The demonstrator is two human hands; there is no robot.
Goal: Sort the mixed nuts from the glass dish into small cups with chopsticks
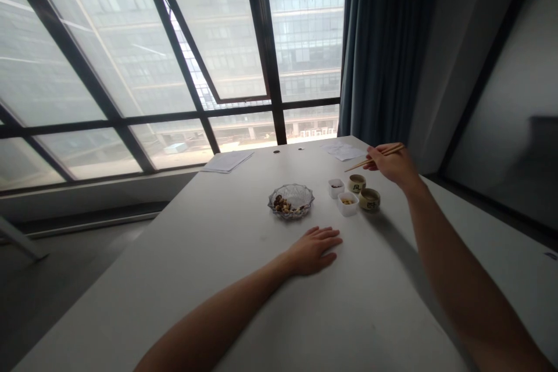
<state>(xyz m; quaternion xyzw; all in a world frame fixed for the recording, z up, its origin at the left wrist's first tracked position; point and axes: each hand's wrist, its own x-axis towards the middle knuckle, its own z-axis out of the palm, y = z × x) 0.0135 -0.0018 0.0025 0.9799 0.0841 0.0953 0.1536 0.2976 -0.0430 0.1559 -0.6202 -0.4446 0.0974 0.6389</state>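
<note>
Now | right hand (392, 165) holds chopsticks (355, 166) | ceramic cups (369, 199): dark characters, seemingly unreadable

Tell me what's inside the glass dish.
The ribbed glass dish holds a small heap of brown pieces, possibly nuts, too small to identify exactly. The dish's base beneath the heap, and anything under its top layer, cannot be seen.

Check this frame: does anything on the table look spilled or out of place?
Two small dark bits lie loose near the far edge of the table, well away from the glass dish and the small cups, so they look stray; they are too small to identify.
</note>
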